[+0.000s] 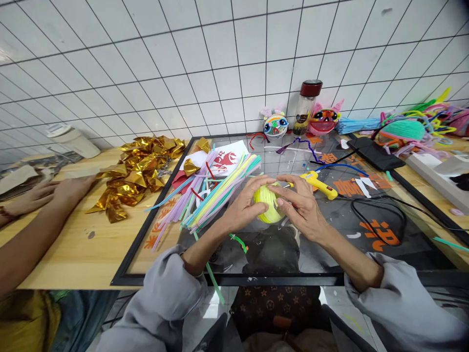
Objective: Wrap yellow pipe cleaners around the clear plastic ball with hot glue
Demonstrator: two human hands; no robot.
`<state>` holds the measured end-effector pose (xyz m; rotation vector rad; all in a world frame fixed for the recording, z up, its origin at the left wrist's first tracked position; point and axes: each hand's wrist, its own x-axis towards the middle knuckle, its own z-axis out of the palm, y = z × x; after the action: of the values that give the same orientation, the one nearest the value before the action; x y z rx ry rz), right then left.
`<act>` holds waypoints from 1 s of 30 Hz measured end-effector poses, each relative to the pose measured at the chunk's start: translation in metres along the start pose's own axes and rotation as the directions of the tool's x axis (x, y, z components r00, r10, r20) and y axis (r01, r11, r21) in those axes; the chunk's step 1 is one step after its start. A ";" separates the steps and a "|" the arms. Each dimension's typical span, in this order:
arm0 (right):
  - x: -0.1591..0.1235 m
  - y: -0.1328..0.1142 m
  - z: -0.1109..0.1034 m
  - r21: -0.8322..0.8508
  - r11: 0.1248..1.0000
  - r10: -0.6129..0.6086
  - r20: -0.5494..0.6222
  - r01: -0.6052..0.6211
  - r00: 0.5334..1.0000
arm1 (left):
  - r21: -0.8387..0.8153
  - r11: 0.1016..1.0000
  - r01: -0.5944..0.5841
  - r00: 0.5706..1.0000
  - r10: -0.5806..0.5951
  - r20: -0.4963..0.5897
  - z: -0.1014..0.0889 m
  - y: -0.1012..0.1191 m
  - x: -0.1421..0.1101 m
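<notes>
Between my two hands is a yellow ball (266, 201) with ridged strands round it, held just above the dark glass-topped board (322, 261). My left hand (245, 201) is closed round its left side, thumb at the front. On its right side my right hand (303, 204) presses with thumb and fingers; whether a small piece is pinched there I cannot make out. Left of my hands lies a bundle of pastel pipe cleaners (216, 195). A yellow hot glue gun (318, 185) rests just beyond my right hand.
Gold foil shapes (142, 171) are heaped on the left, near another person's hands (47, 195). Against the wall stand two decorated animal-face balls (275, 124) and a bottle (305, 110). A phone (377, 151), a black cable (379, 215) and a power strip (439, 178) lie right.
</notes>
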<state>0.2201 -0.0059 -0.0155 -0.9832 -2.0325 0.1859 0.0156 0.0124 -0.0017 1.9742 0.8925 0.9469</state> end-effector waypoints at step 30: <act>-0.001 0.005 -0.003 -0.372 0.880 -0.320 -0.011 0.294 0.947 | -0.003 1.000 -0.015 1.000 0.015 -0.014 0.002 0.001 0.002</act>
<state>0.2255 -0.0032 -0.0166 -0.8527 -2.1667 -0.4104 0.0188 0.0127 -0.0013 1.9766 0.8853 0.9709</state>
